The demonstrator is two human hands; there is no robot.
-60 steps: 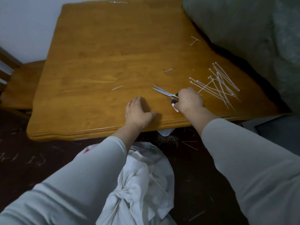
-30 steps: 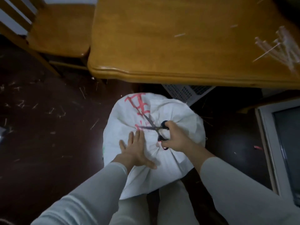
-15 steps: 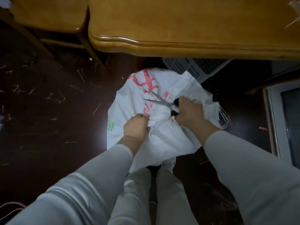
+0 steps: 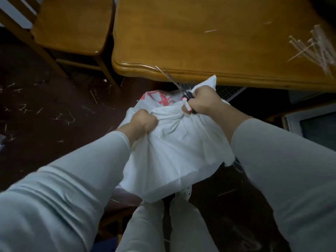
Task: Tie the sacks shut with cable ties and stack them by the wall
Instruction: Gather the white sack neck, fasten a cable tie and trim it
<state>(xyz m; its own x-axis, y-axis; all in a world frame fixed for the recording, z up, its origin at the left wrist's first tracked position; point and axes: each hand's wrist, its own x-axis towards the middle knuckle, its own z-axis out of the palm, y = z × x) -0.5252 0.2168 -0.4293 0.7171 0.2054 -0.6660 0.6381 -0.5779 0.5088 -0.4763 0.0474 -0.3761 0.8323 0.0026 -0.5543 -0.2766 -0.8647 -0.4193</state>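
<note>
The left hand (image 4: 143, 122) is clenched into a fist around a bunch of the white sack (image 4: 174, 151) cloth, at the sack's 10 o'clock edge. The right hand (image 4: 203, 100) is curled closed at the sack's 12 o'clock, gripping gathered fabric together with the scissors (image 4: 174, 82), whose blades point toward 11 o'clock over the surface (image 4: 200, 33) edge. The sack hangs between both hands, red print showing at its far side, above the person's legs and the dark floor (image 4: 45, 115). Loose cable ties (image 4: 312, 46) lie on the surface at 2 o'clock, well apart from the hands. A wooden chair (image 4: 72, 24) stands at 10 o'clock.
</note>
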